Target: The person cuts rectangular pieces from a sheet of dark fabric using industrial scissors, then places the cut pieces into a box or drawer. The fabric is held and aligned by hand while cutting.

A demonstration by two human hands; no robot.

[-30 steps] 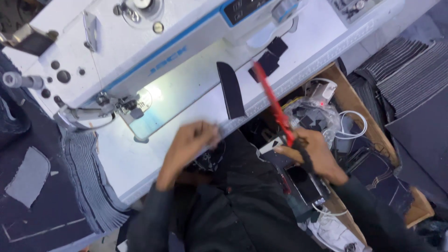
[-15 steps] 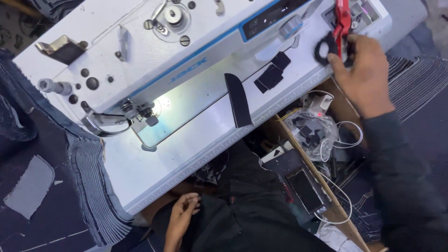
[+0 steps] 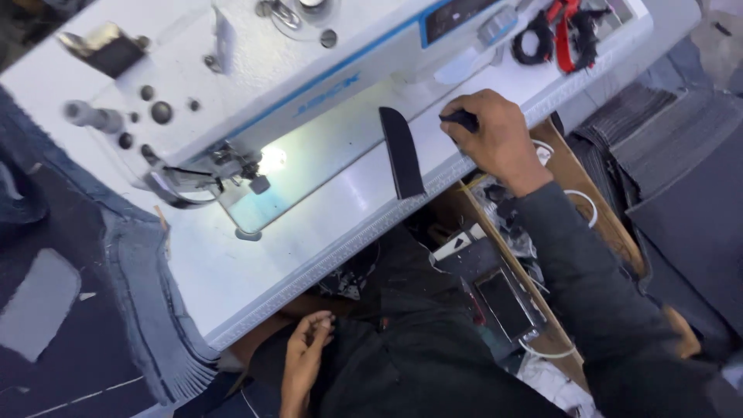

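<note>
My right hand (image 3: 495, 138) rests on the white sewing table (image 3: 333, 232), fingers curled over a small dark fabric piece (image 3: 461, 118). Just left of it lies a long black fabric strip (image 3: 402, 152). Red-handled scissors (image 3: 563, 31) lie at the table's far right, apart from the hand. My left hand (image 3: 304, 360) is down in my lap on dark cloth (image 3: 418, 356), fingers loosely bent, pinching at the fabric edge. The white sewing machine (image 3: 255, 85) stands behind, its needle area (image 3: 251, 166) lit.
A stack of grey denim pieces (image 3: 155, 310) hangs off the table's left edge. An open wooden drawer (image 3: 534, 255) at my right holds cables, a phone and small items. Folded dark fabric (image 3: 681, 178) lies at the far right.
My right hand put the red scissors down at the table's far right and moved back to the small dark piece by the black strip. My left hand dropped from the table edge into my lap.
</note>
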